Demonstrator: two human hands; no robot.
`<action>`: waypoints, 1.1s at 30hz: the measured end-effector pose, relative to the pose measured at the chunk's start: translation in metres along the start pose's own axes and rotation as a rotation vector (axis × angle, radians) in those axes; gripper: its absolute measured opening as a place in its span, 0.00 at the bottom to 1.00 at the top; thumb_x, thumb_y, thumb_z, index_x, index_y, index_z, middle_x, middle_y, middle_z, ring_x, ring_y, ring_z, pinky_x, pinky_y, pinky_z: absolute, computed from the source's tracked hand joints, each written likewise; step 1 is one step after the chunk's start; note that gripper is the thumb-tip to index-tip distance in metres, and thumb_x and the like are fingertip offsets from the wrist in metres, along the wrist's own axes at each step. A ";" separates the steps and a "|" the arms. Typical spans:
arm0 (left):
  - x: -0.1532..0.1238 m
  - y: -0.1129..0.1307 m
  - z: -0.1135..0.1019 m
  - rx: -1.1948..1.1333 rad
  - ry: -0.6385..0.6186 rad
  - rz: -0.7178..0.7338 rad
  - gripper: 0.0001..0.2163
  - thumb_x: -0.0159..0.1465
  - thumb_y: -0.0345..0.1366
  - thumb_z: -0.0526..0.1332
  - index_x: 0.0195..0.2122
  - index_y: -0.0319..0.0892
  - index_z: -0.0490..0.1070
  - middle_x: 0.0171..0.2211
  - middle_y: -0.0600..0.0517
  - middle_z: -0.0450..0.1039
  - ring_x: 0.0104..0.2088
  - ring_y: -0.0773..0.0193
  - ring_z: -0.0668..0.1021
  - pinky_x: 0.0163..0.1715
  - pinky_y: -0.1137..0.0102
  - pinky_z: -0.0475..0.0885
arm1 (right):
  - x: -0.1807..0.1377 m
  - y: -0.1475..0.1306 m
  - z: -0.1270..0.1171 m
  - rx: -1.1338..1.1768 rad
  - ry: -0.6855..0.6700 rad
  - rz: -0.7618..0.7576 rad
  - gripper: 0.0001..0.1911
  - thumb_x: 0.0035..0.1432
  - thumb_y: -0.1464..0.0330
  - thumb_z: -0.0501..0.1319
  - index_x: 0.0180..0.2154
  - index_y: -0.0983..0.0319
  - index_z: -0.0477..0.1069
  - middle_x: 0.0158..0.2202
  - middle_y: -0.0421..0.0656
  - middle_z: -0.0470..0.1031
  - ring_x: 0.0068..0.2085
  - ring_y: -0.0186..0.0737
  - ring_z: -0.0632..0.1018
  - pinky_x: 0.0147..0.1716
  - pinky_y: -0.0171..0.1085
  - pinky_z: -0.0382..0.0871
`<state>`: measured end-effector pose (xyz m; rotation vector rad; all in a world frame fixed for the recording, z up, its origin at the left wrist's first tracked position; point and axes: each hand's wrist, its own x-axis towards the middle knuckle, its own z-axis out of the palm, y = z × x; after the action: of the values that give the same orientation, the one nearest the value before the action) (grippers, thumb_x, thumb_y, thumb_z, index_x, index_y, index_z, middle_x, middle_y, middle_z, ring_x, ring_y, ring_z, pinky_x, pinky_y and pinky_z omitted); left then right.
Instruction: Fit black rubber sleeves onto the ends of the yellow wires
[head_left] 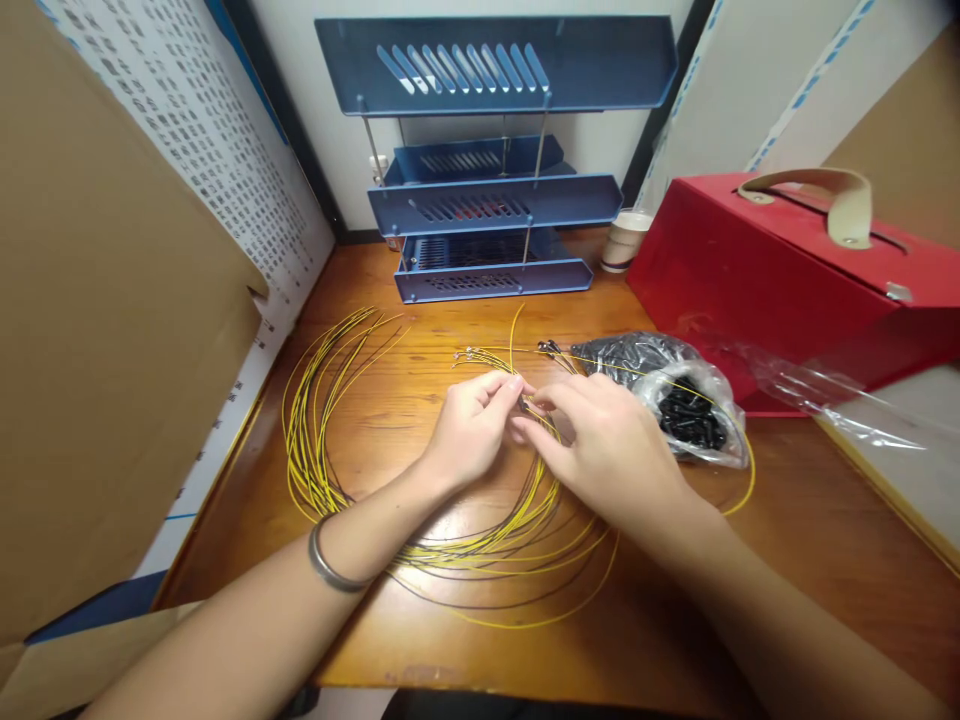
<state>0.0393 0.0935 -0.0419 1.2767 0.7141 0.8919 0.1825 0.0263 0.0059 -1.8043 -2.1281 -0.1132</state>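
Observation:
My left hand (474, 420) and my right hand (600, 432) meet over the wooden table, fingers pinched close together. Between the left thumb and forefinger is a yellow wire (516, 335), its end sticking up. Something small and dark shows at the right fingertips, too small to name. Below and around the hands lies a loop of yellow and black wires (304, 440), curving open at the back. Several wire ends with small metal tips (469, 355) lie just beyond the left hand. A few black-capped ends (551, 348) lie beyond the right hand.
An open plastic bag of small black parts (686, 415) lies right of my right hand. Behind it stand a red box (750, 280) with a beige handle and a paper cup (626, 240). A blue tiered tray rack (495, 205) is at the back; cardboard (112, 300) rises at left.

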 end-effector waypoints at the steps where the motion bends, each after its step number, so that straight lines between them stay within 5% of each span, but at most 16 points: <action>1: -0.001 0.000 0.001 -0.004 -0.018 0.015 0.14 0.68 0.43 0.60 0.36 0.36 0.76 0.24 0.53 0.75 0.20 0.73 0.74 0.21 0.80 0.68 | 0.000 0.000 0.001 -0.003 0.003 -0.011 0.08 0.62 0.64 0.65 0.34 0.62 0.77 0.31 0.45 0.77 0.34 0.47 0.73 0.35 0.41 0.60; 12: -0.006 0.004 -0.001 0.183 -0.037 0.065 0.15 0.69 0.43 0.58 0.38 0.37 0.79 0.17 0.57 0.68 0.14 0.73 0.68 0.17 0.77 0.63 | 0.003 -0.005 -0.001 0.077 -0.158 -0.064 0.14 0.67 0.71 0.55 0.33 0.63 0.77 0.33 0.45 0.79 0.35 0.44 0.73 0.37 0.41 0.58; 18: -0.007 0.006 -0.003 0.338 0.012 0.103 0.16 0.70 0.42 0.55 0.31 0.39 0.75 0.15 0.57 0.65 0.18 0.71 0.69 0.23 0.75 0.64 | 0.002 -0.008 -0.007 -0.008 -0.261 -0.117 0.14 0.66 0.72 0.53 0.36 0.65 0.78 0.33 0.47 0.79 0.34 0.45 0.75 0.36 0.42 0.57; 25: -0.003 0.001 -0.005 0.370 0.101 0.097 0.14 0.70 0.42 0.55 0.32 0.41 0.73 0.15 0.60 0.57 0.20 0.69 0.64 0.26 0.72 0.60 | 0.000 -0.012 -0.006 -0.069 -0.351 -0.159 0.15 0.66 0.70 0.54 0.29 0.63 0.75 0.29 0.46 0.78 0.34 0.47 0.77 0.37 0.44 0.55; 33: -0.002 0.008 -0.006 0.659 -0.025 -0.047 0.24 0.69 0.46 0.51 0.17 0.42 0.52 0.17 0.56 0.50 0.21 0.69 0.59 0.25 0.69 0.50 | 0.002 -0.015 -0.006 -0.076 -0.498 -0.091 0.15 0.70 0.71 0.51 0.38 0.64 0.75 0.38 0.48 0.80 0.41 0.50 0.80 0.40 0.44 0.55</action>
<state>0.0321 0.0953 -0.0355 1.8344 1.0638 0.6138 0.1690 0.0241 0.0148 -1.9323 -2.5707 0.2654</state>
